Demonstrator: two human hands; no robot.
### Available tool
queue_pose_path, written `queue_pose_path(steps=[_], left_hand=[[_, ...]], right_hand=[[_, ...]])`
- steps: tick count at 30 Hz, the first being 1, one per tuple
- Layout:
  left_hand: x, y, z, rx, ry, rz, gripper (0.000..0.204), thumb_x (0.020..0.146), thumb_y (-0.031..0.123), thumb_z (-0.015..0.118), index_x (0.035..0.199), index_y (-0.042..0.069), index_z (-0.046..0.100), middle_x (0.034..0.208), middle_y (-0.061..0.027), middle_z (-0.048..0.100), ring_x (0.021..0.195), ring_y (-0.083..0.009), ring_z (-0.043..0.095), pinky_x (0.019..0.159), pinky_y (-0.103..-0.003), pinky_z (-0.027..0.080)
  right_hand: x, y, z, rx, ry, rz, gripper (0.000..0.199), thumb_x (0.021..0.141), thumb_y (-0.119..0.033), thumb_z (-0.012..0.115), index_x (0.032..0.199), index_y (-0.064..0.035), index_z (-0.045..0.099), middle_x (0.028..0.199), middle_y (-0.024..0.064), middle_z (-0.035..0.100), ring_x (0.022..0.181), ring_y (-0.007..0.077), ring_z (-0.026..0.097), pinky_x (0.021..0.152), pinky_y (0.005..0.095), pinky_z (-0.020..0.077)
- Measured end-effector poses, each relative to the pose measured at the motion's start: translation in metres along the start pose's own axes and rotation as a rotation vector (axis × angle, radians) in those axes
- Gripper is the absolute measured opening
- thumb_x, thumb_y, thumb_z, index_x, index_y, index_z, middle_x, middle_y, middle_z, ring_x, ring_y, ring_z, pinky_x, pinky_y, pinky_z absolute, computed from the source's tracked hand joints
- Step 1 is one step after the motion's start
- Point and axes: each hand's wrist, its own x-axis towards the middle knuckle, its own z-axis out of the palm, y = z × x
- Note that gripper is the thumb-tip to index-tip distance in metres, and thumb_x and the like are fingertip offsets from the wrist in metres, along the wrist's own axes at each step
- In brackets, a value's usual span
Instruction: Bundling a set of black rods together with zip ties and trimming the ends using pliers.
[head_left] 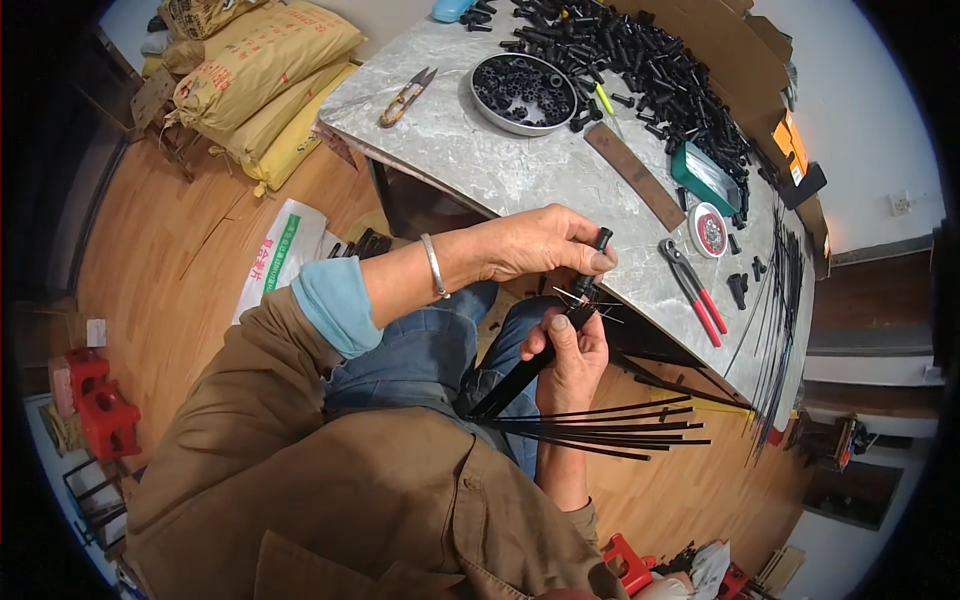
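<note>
Over my lap, my left hand (550,243) pinches a small black plastic fitting (602,240) between thumb and fingers. Just below it my right hand (573,350) is closed round the upper end of a black bundle (512,385), which looks like a folded umbrella frame. Short thin wire ends (610,317) stick out between the two hands. Long black ribs (620,428) fan out to the right from the lower part of the bundle, past my right wrist. Whether the fitting touches the bundle I cannot tell, as fingers cover the join.
On the grey table (430,130) lie scissors (408,97), a metal bowl of black rings (522,125), a flat brown bar (634,178), red-handled pliers (693,292), a small white dish (708,230), a green box (708,178) and a heap of black fittings (640,70). Sacks (265,75) are stacked left.
</note>
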Motion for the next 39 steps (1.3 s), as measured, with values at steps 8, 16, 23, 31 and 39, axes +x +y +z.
queue_pose_path(steps=[8, 16, 23, 31, 39], left_hand=[[-0.002, 0.005, 0.002, 0.011, -0.040, -0.036, 0.041, 0.089, 0.025, 0.065, 0.117, -0.002, 0.055, 0.095, -0.0047, 0.062, 0.088, -0.0111, 0.059, 0.080, -0.024, 0.049], [0.002, -0.005, 0.006, 0.099, 0.088, 0.033, 0.044, 0.086, 0.026, 0.069, 0.117, -0.003, 0.058, 0.092, -0.0033, 0.062, 0.088, -0.0100, 0.057, 0.081, -0.024, 0.046], [0.001, -0.002, 0.004, -0.021, 0.036, 0.021, 0.040, 0.091, 0.018, 0.062, 0.124, -0.003, 0.053, 0.093, -0.0044, 0.063, 0.086, -0.0108, 0.059, 0.080, -0.024, 0.049], [-0.001, -0.004, 0.001, -0.017, 0.000, -0.003, 0.039, 0.095, 0.019, 0.055, 0.128, -0.001, 0.051, 0.099, -0.0048, 0.063, 0.091, -0.0108, 0.059, 0.081, -0.024, 0.048], [0.003, -0.009, 0.008, 0.192, 0.099, 0.156, 0.045, 0.087, 0.027, 0.068, 0.120, -0.002, 0.058, 0.097, -0.0051, 0.063, 0.090, -0.0105, 0.059, 0.081, -0.024, 0.047]], right_hand=[[0.003, 0.003, 0.000, 0.002, 0.015, 0.022, 0.019, 0.088, -0.012, 0.063, 0.099, -0.0026, 0.052, 0.076, 0.0051, 0.055, 0.055, 0.0121, 0.050, 0.046, 0.0261, 0.0435], [0.006, 0.006, -0.001, -0.022, 0.029, 0.020, 0.015, 0.089, -0.011, 0.061, 0.097, -0.0031, 0.052, 0.075, 0.0049, 0.054, 0.054, 0.0119, 0.049, 0.046, 0.0261, 0.0428], [0.008, 0.007, -0.005, -0.009, 0.004, 0.024, 0.016, 0.090, -0.012, 0.061, 0.099, -0.0030, 0.052, 0.076, 0.0047, 0.054, 0.055, 0.0117, 0.049, 0.046, 0.0264, 0.0425], [0.011, 0.007, -0.005, 0.005, 0.006, 0.037, 0.016, 0.090, -0.012, 0.060, 0.100, -0.0032, 0.052, 0.076, 0.0043, 0.054, 0.055, 0.0114, 0.049, 0.047, 0.0261, 0.0420], [0.012, 0.008, -0.001, -0.017, -0.008, 0.024, 0.016, 0.090, -0.012, 0.061, 0.100, -0.0033, 0.052, 0.075, 0.0037, 0.054, 0.055, 0.0112, 0.049, 0.047, 0.0258, 0.0421]])
